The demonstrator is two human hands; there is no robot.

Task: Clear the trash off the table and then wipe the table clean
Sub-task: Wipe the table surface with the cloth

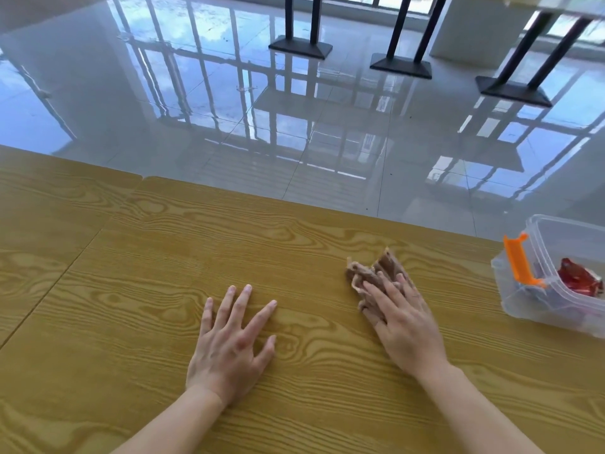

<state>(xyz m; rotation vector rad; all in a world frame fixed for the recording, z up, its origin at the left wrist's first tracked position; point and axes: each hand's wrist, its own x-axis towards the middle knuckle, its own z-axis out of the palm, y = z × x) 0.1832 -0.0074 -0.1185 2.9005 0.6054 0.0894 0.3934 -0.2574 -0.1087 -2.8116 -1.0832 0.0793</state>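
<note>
A yellow wood-grain table (pixel 163 257) fills the lower part of the head view. My right hand (pixel 404 326) lies flat on a crumpled brown cloth (pixel 373 273) and presses it onto the tabletop, right of centre. My left hand (pixel 232 339) rests flat on the bare wood with its fingers spread and nothing in it. A clear plastic bin (pixel 523 309) with an orange latch (pixel 519 260) stands at the table's right edge. Inside it lies a red wrapper (pixel 577 280) with other dark trash.
A seam (pixel 65 270) separates this table from a second one on the left. Beyond the far edge lies a glossy tiled floor (pixel 229 109). Black table pedestals (pixel 301 47) stand on it at the back and the back right.
</note>
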